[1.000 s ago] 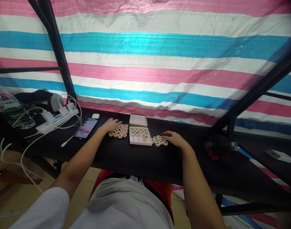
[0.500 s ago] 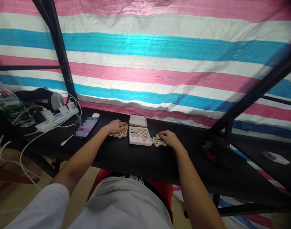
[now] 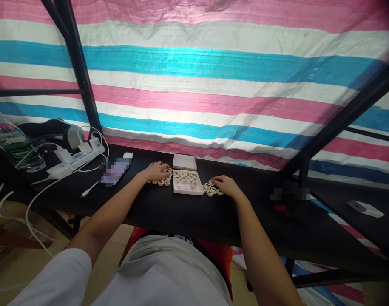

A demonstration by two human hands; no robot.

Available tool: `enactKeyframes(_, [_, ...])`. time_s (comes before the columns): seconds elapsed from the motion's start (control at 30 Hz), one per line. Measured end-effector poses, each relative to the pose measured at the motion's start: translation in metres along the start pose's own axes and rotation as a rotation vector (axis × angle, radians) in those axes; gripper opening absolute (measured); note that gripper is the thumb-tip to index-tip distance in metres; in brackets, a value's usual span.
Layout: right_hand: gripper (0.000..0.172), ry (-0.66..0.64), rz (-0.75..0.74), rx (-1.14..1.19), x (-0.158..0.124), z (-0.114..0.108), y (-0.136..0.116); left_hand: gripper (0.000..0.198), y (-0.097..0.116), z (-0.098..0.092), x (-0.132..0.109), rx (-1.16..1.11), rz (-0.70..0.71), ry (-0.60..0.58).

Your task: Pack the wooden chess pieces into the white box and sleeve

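Left hand [image 3: 156, 171] lies spread on red pieces [image 3: 164, 182]; right hand [image 3: 224, 184], grip unclear, touches black pieces [image 3: 209, 192], well inside the table edge [image 3: 181, 227].

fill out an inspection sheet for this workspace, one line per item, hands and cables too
Surface: black tabletop, in use around its middle.
Job's things: red-lettered discs left of the open white box; dark-lettered discs right of it; further discs inside.
Clutter: phone, white case and bottle at left.
Left hand: over the red-lettered discs, grip unclear.
Right hand: fingertips at the dark-lettered discs, grip unclear.
Cables: white cables near the power strip, some hanging below the tabletop.
Surroundings: striped sheet behind, black frame.
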State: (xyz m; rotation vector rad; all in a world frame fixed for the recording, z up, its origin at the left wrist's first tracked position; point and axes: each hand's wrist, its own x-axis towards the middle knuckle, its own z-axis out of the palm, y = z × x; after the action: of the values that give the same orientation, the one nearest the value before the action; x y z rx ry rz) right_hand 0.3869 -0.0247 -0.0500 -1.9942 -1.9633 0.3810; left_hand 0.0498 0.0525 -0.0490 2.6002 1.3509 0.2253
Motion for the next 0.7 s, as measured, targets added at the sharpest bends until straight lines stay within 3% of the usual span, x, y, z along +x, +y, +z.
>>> enactKeyframes(0.7, [0.027,0.047,0.004,-0.005,0.005,0.007,0.004,0.051,0.02,0.003,-0.006,0.067,-0.141,-0.017])
